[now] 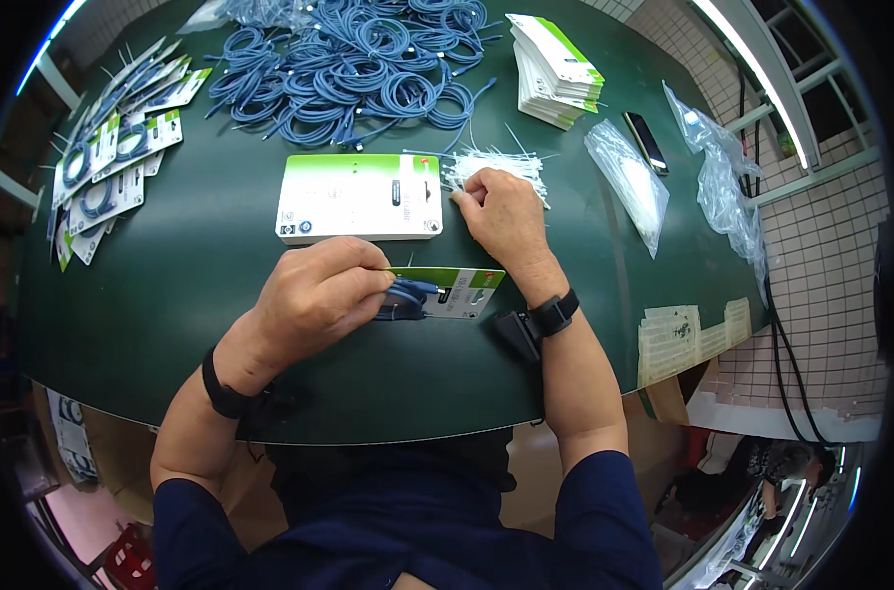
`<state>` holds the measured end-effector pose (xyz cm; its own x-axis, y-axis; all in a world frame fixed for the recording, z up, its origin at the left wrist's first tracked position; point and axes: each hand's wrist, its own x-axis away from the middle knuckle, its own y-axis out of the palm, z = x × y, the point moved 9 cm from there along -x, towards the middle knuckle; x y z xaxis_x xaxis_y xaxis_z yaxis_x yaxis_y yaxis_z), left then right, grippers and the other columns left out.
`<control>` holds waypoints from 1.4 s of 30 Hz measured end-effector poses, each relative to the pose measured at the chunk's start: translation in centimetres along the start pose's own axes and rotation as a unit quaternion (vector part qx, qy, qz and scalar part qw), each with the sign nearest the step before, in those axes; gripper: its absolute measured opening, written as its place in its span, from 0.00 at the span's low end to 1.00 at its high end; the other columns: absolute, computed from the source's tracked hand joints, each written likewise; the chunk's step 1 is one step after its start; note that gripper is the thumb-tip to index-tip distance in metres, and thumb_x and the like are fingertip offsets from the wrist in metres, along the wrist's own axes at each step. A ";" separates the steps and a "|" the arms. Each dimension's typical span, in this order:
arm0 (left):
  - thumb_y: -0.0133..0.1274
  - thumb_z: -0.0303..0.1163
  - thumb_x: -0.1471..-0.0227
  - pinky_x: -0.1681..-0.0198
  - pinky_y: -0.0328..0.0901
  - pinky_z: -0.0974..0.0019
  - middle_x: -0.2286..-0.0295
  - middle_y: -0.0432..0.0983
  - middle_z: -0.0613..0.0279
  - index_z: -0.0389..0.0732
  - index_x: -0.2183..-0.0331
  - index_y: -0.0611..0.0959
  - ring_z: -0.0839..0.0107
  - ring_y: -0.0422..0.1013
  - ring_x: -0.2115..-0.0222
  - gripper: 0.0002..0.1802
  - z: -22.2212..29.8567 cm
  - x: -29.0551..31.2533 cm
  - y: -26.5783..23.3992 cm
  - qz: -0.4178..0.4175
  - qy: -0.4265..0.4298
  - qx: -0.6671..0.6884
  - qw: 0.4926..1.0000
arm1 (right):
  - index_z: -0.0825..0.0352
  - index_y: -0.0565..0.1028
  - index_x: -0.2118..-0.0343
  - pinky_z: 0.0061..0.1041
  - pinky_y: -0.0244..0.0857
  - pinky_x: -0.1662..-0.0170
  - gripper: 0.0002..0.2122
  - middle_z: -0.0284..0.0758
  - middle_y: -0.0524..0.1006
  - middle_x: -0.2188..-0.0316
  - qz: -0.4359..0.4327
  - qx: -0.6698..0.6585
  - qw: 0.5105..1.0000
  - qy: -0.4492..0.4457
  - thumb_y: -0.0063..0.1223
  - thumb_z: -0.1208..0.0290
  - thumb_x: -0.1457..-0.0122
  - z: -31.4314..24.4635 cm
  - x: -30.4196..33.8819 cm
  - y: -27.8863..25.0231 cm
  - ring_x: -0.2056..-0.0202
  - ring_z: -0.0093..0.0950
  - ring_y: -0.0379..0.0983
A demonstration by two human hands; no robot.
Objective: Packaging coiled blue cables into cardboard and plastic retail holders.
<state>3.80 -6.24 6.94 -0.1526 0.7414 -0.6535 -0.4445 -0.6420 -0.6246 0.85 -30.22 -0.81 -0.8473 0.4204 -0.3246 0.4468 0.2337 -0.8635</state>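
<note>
My left hand (319,295) is closed on a white-and-green packaging card (469,295), held tilted above the table's near side. A coiled blue cable (407,298) lies against this card, partly behind my fingers. My right hand (503,211) reaches to the near edge of a pile of white cable ties (506,169). Its thumb and forefinger are pinched together there; what is between them, if anything, is too small to make out. Just beyond my left hand lies a stack of flat packaging cards (358,202).
A large heap of coiled blue cables (368,74) covers the far middle. Carded cables (113,177) pile up at left. More cards (555,74) stand stacked far right, near a clear bag (629,182), a phone (646,143) and crumpled plastic (722,177). Another person (776,472) is at lower right.
</note>
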 end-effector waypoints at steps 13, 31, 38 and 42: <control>0.68 0.16 0.60 0.68 0.77 0.63 0.68 0.82 0.60 0.36 0.70 0.85 0.63 0.80 0.71 0.11 -0.1 -0.2 -0.1 0.012 0.008 0.000 1.000 | 0.71 0.82 0.68 0.30 0.73 0.65 0.05 0.40 0.83 0.73 0.038 -0.135 0.990 0.001 0.64 0.75 0.43 1.5 0.4 -1.4 0.73 0.31 0.79; 0.68 0.17 0.59 0.69 0.77 0.63 0.67 0.82 0.60 0.36 0.70 0.85 0.64 0.80 0.70 0.11 0.6 -0.1 0.1 0.006 0.030 -0.007 1.000 | 0.72 0.80 0.63 0.17 0.63 0.75 0.07 0.28 0.80 0.76 -0.076 -0.402 0.893 0.188 0.57 0.73 0.32 1.5 1.3 -3.4 0.78 0.13 0.68; 0.68 0.17 0.59 0.68 0.77 0.64 0.67 0.82 0.60 0.36 0.69 0.85 0.63 0.80 0.70 0.11 1.1 -0.1 0.1 0.004 0.036 -0.004 0.999 | 0.70 0.81 0.64 0.15 0.58 0.74 0.06 0.26 0.78 0.78 -0.083 -0.315 0.940 0.101 0.57 0.73 0.31 -0.4 1.3 -3.8 0.78 0.12 0.64; 0.68 0.18 0.59 0.68 0.77 0.63 0.67 0.82 0.59 0.36 0.69 0.86 0.63 0.80 0.70 0.11 1.5 -0.1 0.1 0.005 0.044 -0.001 0.999 | 0.69 0.81 0.63 0.17 0.61 0.73 0.06 0.28 0.79 0.75 -0.111 -0.417 0.896 0.109 0.59 0.73 0.31 -1.1 2.0 -3.2 0.77 0.14 0.66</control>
<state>2.43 -6.04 7.56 -0.0780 0.7154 -0.6943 -0.4414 -0.6492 -0.6194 -1.97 -29.19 1.70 -0.9064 0.4219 -0.0197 0.4102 0.8682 -0.2793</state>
